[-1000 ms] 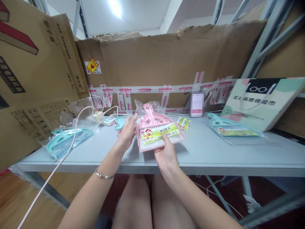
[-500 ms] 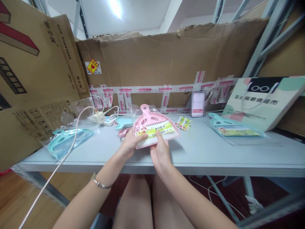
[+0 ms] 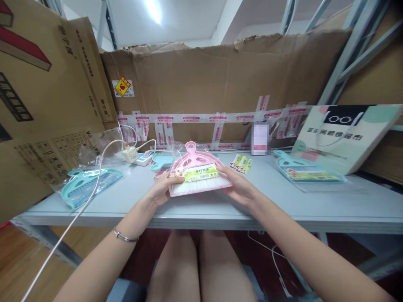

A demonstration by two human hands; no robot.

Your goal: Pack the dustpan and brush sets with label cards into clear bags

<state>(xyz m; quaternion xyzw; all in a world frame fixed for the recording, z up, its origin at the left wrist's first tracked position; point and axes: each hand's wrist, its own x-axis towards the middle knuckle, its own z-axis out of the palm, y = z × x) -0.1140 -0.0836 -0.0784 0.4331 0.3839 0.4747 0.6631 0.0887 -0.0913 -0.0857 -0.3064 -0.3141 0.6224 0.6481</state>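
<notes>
Between my two hands I hold a pink dustpan (image 3: 197, 156) with a white-bristled brush (image 3: 204, 186) lying in it. A yellow-green printed label (image 3: 198, 173) runs across the brush, and clear film shows around the handle end. My left hand (image 3: 161, 188) grips the left edge, thumb on top. My right hand (image 3: 237, 184) grips the right edge, its thumb at the label's end and the other fingers hidden underneath. Partly covered behind the dustpan lie a light blue piece (image 3: 160, 160) and a pink piece, both hard to make out.
A bagged blue dustpan set (image 3: 91, 186) lies left, another blue dustpan set (image 3: 310, 167) right. Loose labels (image 3: 242, 162), a phone (image 3: 260, 138) and a white charger (image 3: 129, 153) rest farther back. A white cable (image 3: 78, 214) crosses the table's left side. Cardboard (image 3: 195, 84) walls the back.
My right hand has moved from the dustpan's bottom edge to its right edge. The dustpan has shifted slightly left and down, tilting flatter, while my left hand keeps its grip.
</notes>
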